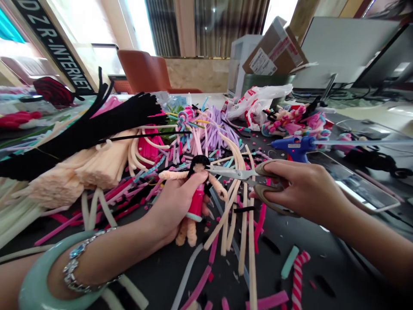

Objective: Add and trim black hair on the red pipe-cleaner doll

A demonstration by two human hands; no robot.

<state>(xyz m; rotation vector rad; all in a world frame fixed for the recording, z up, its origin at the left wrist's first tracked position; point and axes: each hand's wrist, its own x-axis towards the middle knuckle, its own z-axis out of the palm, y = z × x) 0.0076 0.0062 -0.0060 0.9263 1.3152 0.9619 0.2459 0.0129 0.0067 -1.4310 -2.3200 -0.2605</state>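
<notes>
A small pipe-cleaner doll (196, 202) with black hair, beige limbs and a pink dress is upright in my left hand (176, 198), whose fingers close around its body. My right hand (303, 187) grips a pair of scissors (238, 172) by the olive-brown handles. The blades point left and their tips reach the doll's face, just under the black hair. Whether the tips touch the fuzz, I cannot tell. Long beige pipe cleaners (251, 241) lie on the dark table below the scissors.
Bundles of black pipe cleaners (122, 118) and beige pipe cleaners (87, 170) lie at left. Purple ones (216, 129) are heaped behind the doll. A blue glue gun (297, 146) rests at right near a phone-like glass slab (351, 181). Cut scraps litter the table.
</notes>
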